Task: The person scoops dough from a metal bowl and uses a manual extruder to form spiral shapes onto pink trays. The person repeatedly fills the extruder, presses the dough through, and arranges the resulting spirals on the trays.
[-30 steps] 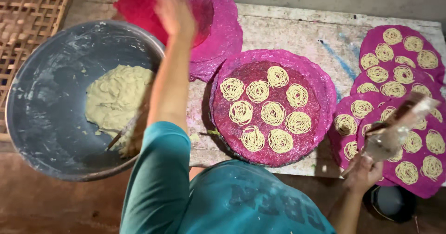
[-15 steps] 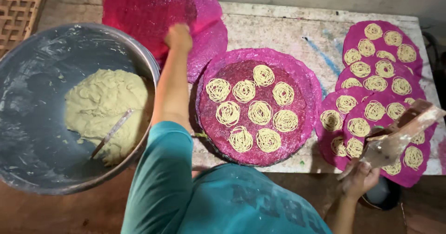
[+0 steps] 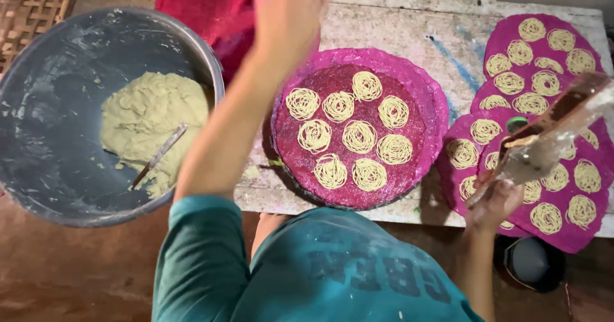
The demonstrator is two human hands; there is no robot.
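Left hand [image 3: 291, 15] blurred, maybe gripping pink mat [image 3: 211, 8]; right hand [image 3: 495, 200] holds press [image 3: 543, 140].

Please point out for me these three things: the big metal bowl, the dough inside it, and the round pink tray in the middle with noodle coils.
Metal bowl [image 3: 38, 188]: head view, bare inner wall at lower left.
Dough [image 3: 150, 120]: head view, middle of the pale mound.
Round pink tray [image 3: 419, 82]: head view, upper right rim.

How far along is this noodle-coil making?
Done: the middle pink mat carries eight coils, and the mats at right are filled. In hand: the left hand lifts at the stacked mats; the right hand holds the press. Left: much dough in the basin.
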